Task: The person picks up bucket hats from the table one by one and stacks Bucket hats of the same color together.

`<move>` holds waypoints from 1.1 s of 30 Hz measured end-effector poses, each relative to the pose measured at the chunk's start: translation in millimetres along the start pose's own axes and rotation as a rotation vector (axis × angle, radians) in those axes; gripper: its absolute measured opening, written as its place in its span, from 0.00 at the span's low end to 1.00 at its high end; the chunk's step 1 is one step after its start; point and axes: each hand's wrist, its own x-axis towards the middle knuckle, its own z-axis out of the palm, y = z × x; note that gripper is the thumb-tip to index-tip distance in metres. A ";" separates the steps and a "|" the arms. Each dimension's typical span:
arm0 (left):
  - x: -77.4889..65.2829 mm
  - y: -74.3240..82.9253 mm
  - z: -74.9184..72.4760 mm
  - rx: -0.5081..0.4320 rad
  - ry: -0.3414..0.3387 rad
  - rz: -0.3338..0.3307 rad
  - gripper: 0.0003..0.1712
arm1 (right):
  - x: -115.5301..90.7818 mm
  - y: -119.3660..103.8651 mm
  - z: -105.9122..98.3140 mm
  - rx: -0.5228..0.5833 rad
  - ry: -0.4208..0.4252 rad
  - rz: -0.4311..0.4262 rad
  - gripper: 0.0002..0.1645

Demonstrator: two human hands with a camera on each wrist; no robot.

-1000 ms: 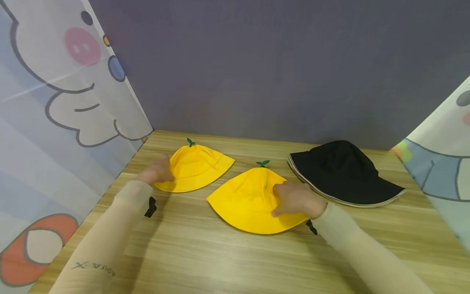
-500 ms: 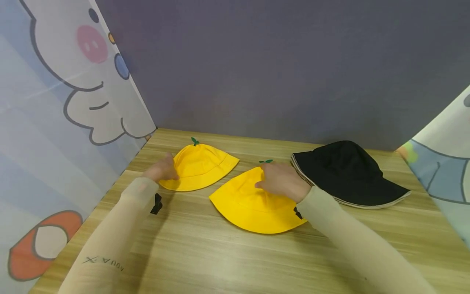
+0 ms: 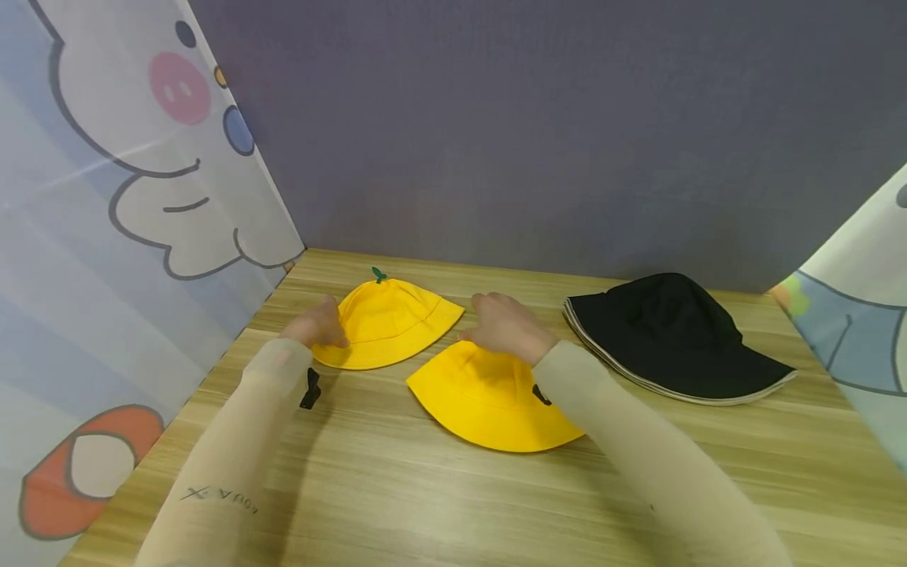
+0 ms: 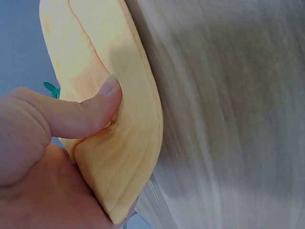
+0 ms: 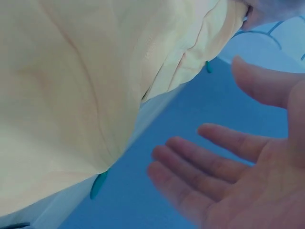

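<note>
A small yellow bucket hat (image 3: 393,324) with a green sprout on its crown lies at the back left of the table. My left hand (image 3: 317,321) holds its left edge, the thumb (image 4: 102,107) pressing on the brim and the other fingers mostly hidden beneath. Nearer the middle lies a second yellow bucket hat (image 3: 489,405), brim down. Over its crown is my right hand (image 3: 509,324), which hides its sprout in the head view. That sprout (image 5: 99,183) shows in the right wrist view, where the right hand's fingers (image 5: 205,162) are spread and hold nothing.
A black bucket hat (image 3: 666,339) with a light-edged brim, perhaps several stacked, lies at the right. The wooden table (image 3: 397,504) ends at a grey back wall (image 3: 496,142). Cartoon-printed panels (image 3: 78,260) stand on both sides.
My right hand has lifted off the right side of the middle yellow hat and moved left and back across its crown. The left hand stays on its brim. The view has shifted slightly.
</note>
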 end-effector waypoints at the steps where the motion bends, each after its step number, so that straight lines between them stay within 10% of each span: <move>1: -0.8 0.5 -0.3 0.009 -0.006 -0.007 0.50 | 3.4 -0.6 0.1 0.020 -0.003 -0.005 0.42; 16: -0.1 2.1 -2.9 0.090 -0.038 -0.048 0.54 | 41.4 2.1 0.0 0.349 -0.093 -0.015 0.45; 33: 1.5 1.3 -2.6 0.040 -0.029 -0.038 0.45 | 66.5 -3.3 16.5 0.385 -0.246 0.011 0.52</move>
